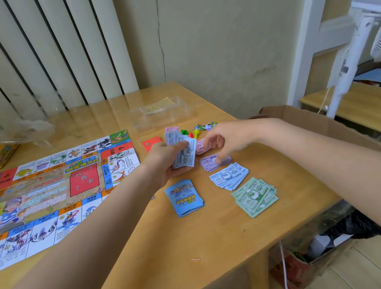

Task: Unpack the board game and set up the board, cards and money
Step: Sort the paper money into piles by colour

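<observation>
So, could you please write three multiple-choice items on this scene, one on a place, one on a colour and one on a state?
1. Where is the green money pile?
A. On the board
B. On the table, nearest the camera of the money piles
C. In the clear tray

2. What colour is the card deck below the left hand?
A. Blue
B. Red
C. Yellow

3. The game board is:
A. Folded
B. Boxed
C. Laid out flat

Answers: 1 B, it lies below the blue money pile. 2 A, its back is blue. 3 C, it lies spread open.
</observation>
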### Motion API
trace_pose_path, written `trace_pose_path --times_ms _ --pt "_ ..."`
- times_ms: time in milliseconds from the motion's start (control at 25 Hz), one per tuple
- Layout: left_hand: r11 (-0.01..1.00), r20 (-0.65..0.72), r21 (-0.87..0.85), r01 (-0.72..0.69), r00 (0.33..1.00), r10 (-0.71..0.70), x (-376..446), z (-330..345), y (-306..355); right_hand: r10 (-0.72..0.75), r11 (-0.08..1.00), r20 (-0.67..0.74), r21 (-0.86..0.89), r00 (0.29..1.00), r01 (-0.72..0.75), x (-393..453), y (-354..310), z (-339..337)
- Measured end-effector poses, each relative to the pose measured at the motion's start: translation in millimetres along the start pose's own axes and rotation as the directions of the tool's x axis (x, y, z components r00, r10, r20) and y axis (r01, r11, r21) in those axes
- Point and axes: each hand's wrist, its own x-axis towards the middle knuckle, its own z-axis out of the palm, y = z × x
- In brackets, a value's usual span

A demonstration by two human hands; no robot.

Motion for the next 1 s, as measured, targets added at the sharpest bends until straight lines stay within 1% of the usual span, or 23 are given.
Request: trace_pose_path --times_ms 40,80,120,160,240,280,360,400,480,640,720,800,880,920,1000 --pt "1.0 0.014 -0.012 -0.016 1.0 0.017 1 -3 0 0.0 0.99 -0.092 0.141 0.996 0.014 -1 -4 -3" --pt "1.0 0.034 -0.009 -0.022 0.999 0.022 1 -6 -1 0.018 0.948 -0.176 0.316 0.984 0.04 -1 -9 -5" --pt "0.999 0.058 0.019 -0.026 0.998 0.025 0 -6 -1 0.047 0.88 -0.216 0.47 0.975 0.061 -1 -13 -6" --pt "0.997 0.087 0.061 -0.038 0.996 0.032 0 -7 -2 0.07 0.823 -0.213 0.564 0.974 0.064 -1 -17 -7" --pt "0.993 0.162 0.094 -0.068 0.985 0.052 -4 -6 1 0.081 0.806 -0.168 0.591 0.982 0.035 1 -21 -5" --pt "0.996 0.202 0.05 -0.071 0.978 0.059 -5 -7 3 0.09 0.811 -0.176 0.584 0.98 0.031 3 -22 -3" --pt "0.992 0.263 -0.121 -0.029 0.963 0.06 -6 -9 7 0.148 0.796 -0.237 0.605 0.96 0.027 4 -19 -3" --pt "0.984 0.276 -0.178 -0.017 0.959 0.066 -6 -11 9 0.177 0.779 -0.259 0.626 0.95 0.026 3 -18 -3" --pt "0.984 0.251 -0.178 -0.03 0.965 0.075 -6 -13 10 0.212 0.733 -0.26 0.68 0.942 0.023 -1 -20 -4" --pt "0.997 0.13 -0.07 -0.025 0.991 0.034 -6 -3 9 0.216 0.647 -0.222 0.762 0.951 0.031 -4 -26 -1" --pt "0.995 0.097 -0.096 0.012 0.995 -0.003 -6 0 9 0.233 0.63 -0.208 0.776 0.95 0.016 -5 -26 -2" --pt "0.986 0.118 -0.157 0.061 0.992 -0.043 -6 1 10 0.255 0.646 -0.203 0.763 0.945 -0.011 -6 -24 -2" --pt "0.981 0.167 -0.182 0.074 0.985 -0.044 -6 2 10 0.266 0.677 -0.208 0.735 0.941 -0.029 -8 -22 0" --pt "0.985 0.174 -0.164 0.053 0.984 -0.024 -5 2 9 0.264 0.678 -0.208 0.735 0.942 -0.028 -8 -22 0" --pt "0.997 0.155 -0.076 -0.011 0.988 0.023 -3 2 7 0.245 0.638 -0.198 0.77 0.949 -0.004 -11 -22 0"
